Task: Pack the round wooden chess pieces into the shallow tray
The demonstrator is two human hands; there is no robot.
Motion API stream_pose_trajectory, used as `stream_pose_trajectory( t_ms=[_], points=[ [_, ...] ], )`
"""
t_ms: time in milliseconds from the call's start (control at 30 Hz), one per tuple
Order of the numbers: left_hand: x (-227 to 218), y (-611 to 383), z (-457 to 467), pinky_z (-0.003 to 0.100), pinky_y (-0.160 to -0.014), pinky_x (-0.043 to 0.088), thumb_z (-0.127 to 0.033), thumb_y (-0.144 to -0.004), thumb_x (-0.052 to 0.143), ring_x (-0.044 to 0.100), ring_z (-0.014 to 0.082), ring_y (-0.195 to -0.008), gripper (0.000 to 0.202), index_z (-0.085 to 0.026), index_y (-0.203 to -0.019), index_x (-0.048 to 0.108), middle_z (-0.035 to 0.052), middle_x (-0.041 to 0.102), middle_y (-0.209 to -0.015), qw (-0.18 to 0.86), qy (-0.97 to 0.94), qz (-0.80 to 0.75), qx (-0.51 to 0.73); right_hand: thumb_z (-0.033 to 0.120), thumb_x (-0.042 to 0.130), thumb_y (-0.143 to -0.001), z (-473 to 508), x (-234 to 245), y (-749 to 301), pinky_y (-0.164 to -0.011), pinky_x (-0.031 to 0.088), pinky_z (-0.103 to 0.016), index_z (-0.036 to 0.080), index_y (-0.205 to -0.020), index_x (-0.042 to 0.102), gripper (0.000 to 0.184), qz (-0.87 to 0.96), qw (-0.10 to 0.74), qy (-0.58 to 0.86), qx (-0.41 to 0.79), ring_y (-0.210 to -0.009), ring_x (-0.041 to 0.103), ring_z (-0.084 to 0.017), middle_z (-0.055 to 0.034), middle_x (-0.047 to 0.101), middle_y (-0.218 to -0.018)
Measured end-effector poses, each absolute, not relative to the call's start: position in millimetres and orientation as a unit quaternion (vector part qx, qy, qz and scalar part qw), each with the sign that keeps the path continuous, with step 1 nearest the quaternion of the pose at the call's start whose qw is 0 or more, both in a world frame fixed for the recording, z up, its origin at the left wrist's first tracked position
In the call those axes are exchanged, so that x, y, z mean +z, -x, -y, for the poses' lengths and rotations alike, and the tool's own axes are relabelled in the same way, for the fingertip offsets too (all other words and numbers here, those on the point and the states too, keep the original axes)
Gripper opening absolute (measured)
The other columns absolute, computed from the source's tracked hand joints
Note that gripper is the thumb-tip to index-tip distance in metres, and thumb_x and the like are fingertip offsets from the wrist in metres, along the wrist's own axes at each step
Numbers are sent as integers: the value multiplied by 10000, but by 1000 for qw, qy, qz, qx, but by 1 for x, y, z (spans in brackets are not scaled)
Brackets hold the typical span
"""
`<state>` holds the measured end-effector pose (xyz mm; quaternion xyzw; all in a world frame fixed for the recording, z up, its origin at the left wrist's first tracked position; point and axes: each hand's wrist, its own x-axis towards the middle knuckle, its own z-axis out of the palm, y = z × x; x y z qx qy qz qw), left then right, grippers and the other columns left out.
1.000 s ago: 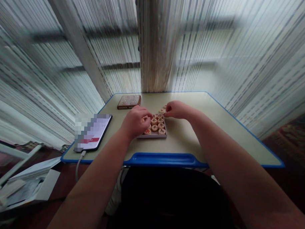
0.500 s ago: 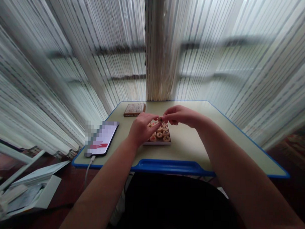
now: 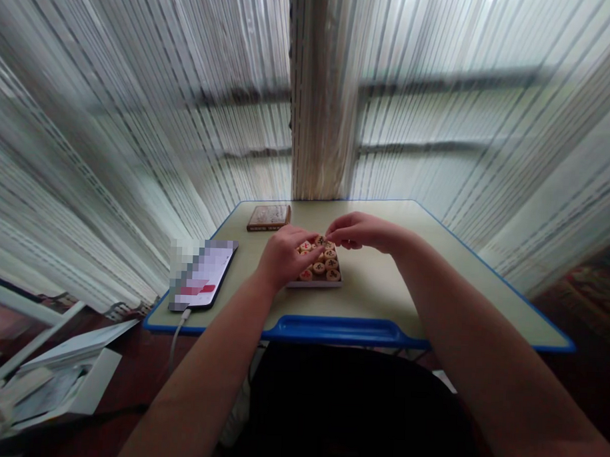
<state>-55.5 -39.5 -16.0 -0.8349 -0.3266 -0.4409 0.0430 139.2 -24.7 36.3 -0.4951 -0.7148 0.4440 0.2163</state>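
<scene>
A small box (image 3: 323,283) of round wooden Chinese chess pieces, marked in red and black, rests on the table. My left hand (image 3: 283,254) lies over the box's left side, fingers stretched forward and thumb apart across the pieces, hiding some of them. One black-marked Chinese chess piece (image 3: 321,241) sits higher than the others at the far side, by my left thumb and index fingertip. From the right, my right hand (image 3: 355,231) pinches at that piece's right edge, its fingertips close together.
A brown patterned box lid or flat box (image 3: 269,217) lies at the back left of the table (image 3: 383,291). A phone (image 3: 206,278) with a white cable (image 3: 180,325) is at the left. Blue trim with a tray (image 3: 339,330) runs along the front edge. Striped curtains (image 3: 319,122) hang behind.
The raised Chinese chess piece has come down slightly and lies flatter over the others. My right hand has shifted very little; my left hand stays on the box.
</scene>
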Motion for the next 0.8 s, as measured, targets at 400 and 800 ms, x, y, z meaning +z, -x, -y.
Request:
stream_pose_trajectory(
  t_ms=[400,800],
  points=[
    [-17,56,34,310,-739,482,-353,-769,658,630,167,-749,223,-161,-865,715,68,723,-805,4,810,362,-461,184,601,-706,23,27,-133,-536,369,-219,152,-845,645,150,797,255,464,292,-560,473,-83,15,573,-635],
    [-17,58,30,224,-523,405,-379,-713,683,510,89,-535,302,-147,-902,728,44,720,-753,-171,747,420,-487,264,633,-742,35,33,-120,-662,389,-250,167,-898,691,192,869,249,421,74,-642,518,-103,-31,633,-803]
  ],
)
